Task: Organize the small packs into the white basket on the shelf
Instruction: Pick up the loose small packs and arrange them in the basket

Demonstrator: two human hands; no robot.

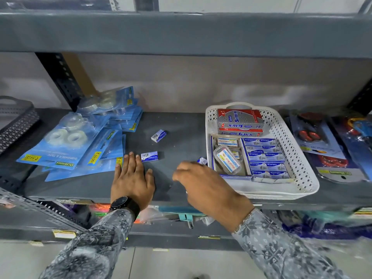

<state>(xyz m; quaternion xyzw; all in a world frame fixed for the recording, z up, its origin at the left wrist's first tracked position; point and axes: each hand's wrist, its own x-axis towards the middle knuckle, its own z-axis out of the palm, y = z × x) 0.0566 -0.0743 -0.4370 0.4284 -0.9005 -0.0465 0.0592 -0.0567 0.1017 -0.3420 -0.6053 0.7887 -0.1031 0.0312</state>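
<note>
Nearest, the left hand [131, 178] lies flat and spread on the grey shelf [181, 137], holding nothing. The right hand [203, 184], blurred, curls beside a small blue pack [202, 160]; whether it grips it, I cannot tell. Another pack [149, 156] sits at the left fingertips, a third [158, 135] farther back. The white basket [302, 168] stands right, packs rowed inside.

"Softek" on red boxes [240, 122] in white basket [302, 168], "69.00" price sticker on tape packs [66, 150], "D·Homes" brand
</note>
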